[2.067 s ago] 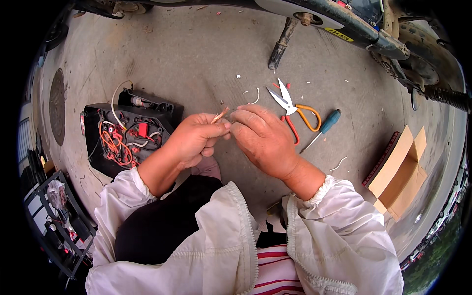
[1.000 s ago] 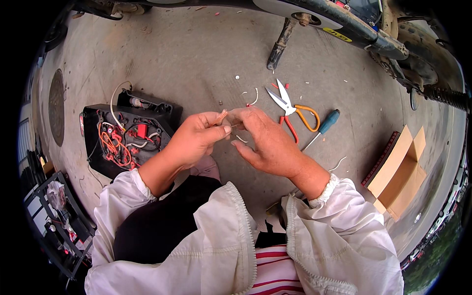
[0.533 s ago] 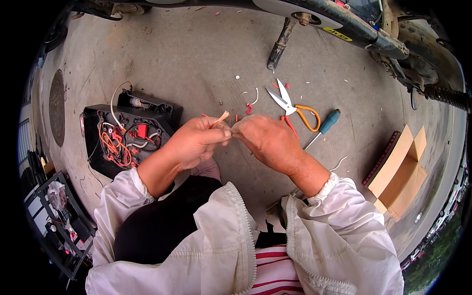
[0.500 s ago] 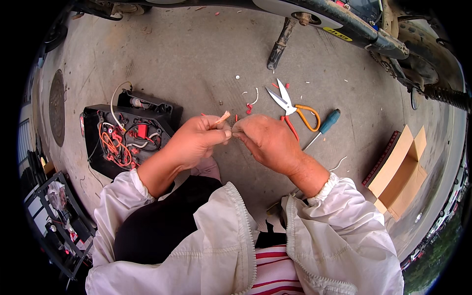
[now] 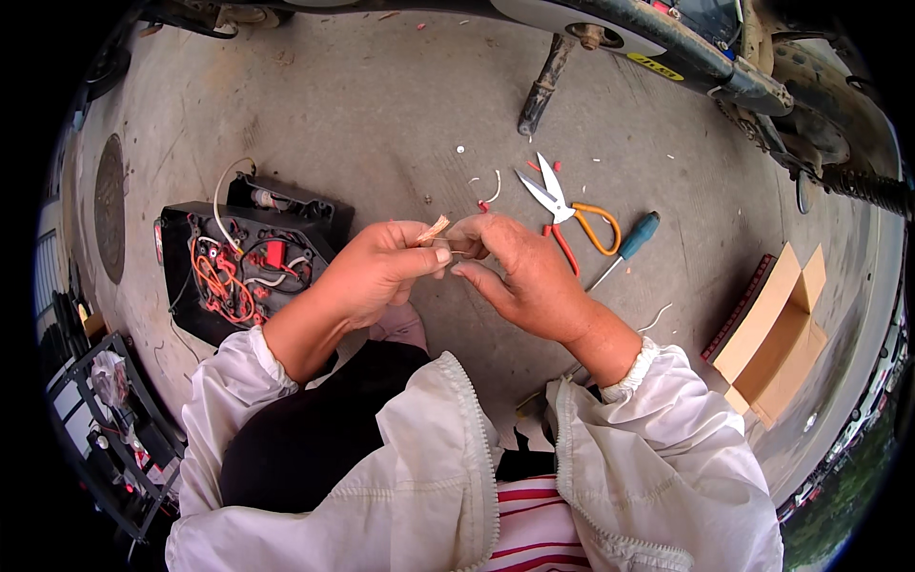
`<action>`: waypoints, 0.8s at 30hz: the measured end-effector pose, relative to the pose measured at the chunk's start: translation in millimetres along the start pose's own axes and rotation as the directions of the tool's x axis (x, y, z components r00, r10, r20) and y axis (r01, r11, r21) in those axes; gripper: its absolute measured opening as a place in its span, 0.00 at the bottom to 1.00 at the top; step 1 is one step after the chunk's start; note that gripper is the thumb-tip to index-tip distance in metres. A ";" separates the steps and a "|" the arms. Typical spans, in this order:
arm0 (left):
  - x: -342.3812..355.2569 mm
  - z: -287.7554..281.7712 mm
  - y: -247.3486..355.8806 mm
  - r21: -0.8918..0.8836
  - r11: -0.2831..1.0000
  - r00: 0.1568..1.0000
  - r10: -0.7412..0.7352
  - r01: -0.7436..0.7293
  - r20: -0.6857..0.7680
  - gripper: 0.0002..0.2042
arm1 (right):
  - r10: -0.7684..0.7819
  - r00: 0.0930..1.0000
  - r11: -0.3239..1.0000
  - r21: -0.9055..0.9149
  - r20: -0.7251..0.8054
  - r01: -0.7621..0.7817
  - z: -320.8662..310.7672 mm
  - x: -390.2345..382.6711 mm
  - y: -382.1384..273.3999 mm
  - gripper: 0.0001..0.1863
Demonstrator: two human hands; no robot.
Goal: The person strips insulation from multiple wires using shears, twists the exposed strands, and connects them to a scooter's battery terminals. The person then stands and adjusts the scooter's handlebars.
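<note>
In the middle of the view, my left hand (image 5: 381, 265) pinches a bundle of bare copper wire strands (image 5: 436, 227), its frayed end sticking up past the thumb. Close beside it is my right hand (image 5: 519, 276), with its thumb spread away from the curled forefinger. A thin copper strand runs from the bundle toward the right fingers; whether they touch it is hard to make out. Beyond the right hand, scissors with orange and red handles (image 5: 600, 229) lie spread on the ground, next to a teal-handled screwdriver (image 5: 640, 234).
An opened black battery case (image 5: 181, 286) with orange and white wires sits at left. At right stands an open cardboard box (image 5: 762, 357). A vehicle's underside and its stand (image 5: 543, 91) are at the top. Wire scraps litter the concrete. A dark rack (image 5: 124, 419) is lower left.
My right thumb has parted from the fingers, and the hand has turned so the thumb shows below. A thin strand is now visible between the hands. My left hand keeps its pinch.
</note>
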State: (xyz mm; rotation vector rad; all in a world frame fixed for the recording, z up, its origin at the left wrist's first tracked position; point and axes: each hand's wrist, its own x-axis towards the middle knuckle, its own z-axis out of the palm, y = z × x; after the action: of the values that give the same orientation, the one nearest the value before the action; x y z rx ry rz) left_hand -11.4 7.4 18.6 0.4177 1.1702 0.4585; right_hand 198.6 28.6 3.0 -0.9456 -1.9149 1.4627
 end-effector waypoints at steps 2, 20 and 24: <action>0.5 -0.7 -1.7 0.009 1.000 1.000 -0.011 0.011 0.007 0.08 | -0.091 0.996 0.981 -0.171 0.021 0.093 0.3 -1.8 5.7 0.10; 2.4 5.4 -7.4 0.332 0.918 0.970 0.240 -0.217 -0.027 0.07 | 0.372 0.928 0.907 0.216 -0.015 -0.360 17.3 -7.3 6.2 0.15; -0.1 7.0 -2.6 0.236 0.958 0.986 0.166 -0.159 -0.010 0.08 | 0.283 0.952 0.950 0.168 -0.118 -0.262 22.6 -9.9 -4.1 0.14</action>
State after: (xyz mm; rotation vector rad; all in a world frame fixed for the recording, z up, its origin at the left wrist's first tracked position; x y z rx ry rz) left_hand -4.6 4.6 19.7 0.7189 1.2288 0.4714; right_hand 186.4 6.9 1.0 -1.2461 -1.5959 1.6223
